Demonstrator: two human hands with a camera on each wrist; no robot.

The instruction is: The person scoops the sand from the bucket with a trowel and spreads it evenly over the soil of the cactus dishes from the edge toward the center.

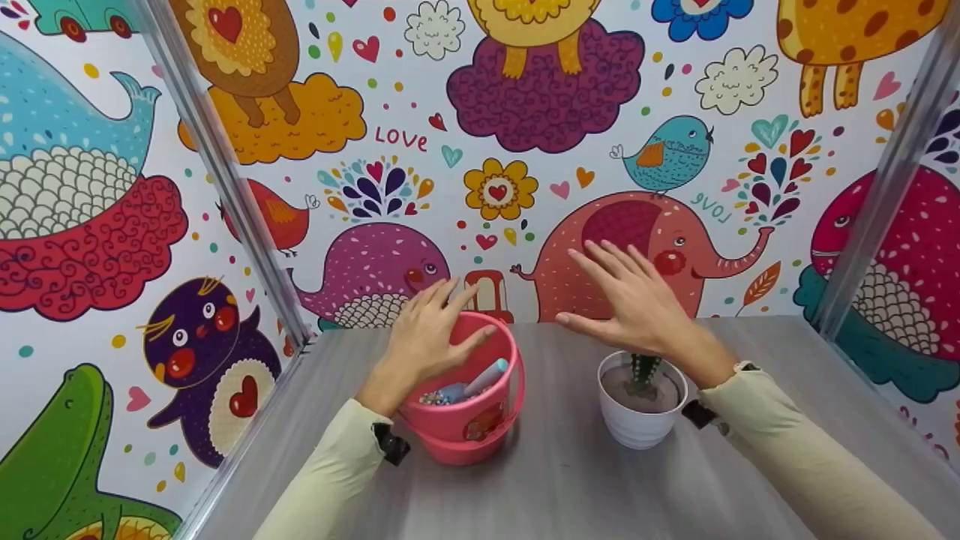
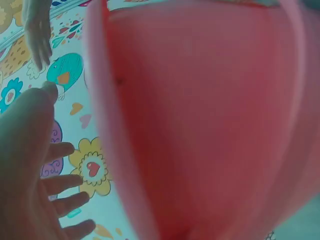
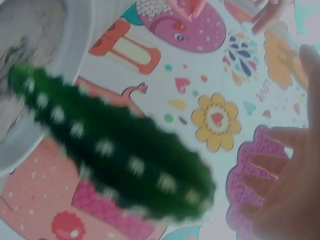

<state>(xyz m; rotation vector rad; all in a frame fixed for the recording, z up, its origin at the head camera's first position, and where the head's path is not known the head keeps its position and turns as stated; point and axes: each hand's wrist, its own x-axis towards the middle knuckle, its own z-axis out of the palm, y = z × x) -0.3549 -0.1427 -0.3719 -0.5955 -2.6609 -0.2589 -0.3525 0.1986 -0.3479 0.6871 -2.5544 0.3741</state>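
A pink bucket (image 1: 465, 427) stands on the table with a handle hanging at its side. Inside it lie small coloured beads (image 1: 435, 398) and a light-blue-tipped tool (image 1: 487, 377) whose kind I cannot tell. Over the bucket my left hand (image 1: 431, 330) hovers, fingers extended and holding nothing. A green cactus (image 3: 115, 145) with white spots grows in a white ribbed pot (image 1: 639, 429) to the right. My right hand (image 1: 637, 304) is held above the pot, fingers spread, hiding the cactus's upper part in the head view. In the right wrist view, that hand is apart from the cactus.
The grey table (image 1: 555, 480) ends at a back wall (image 1: 420, 187) printed with cartoon animals. Metal corner posts (image 1: 225, 165) stand at left and right, with printed side walls beyond them. Each wrist carries a black strap device (image 1: 391, 442).
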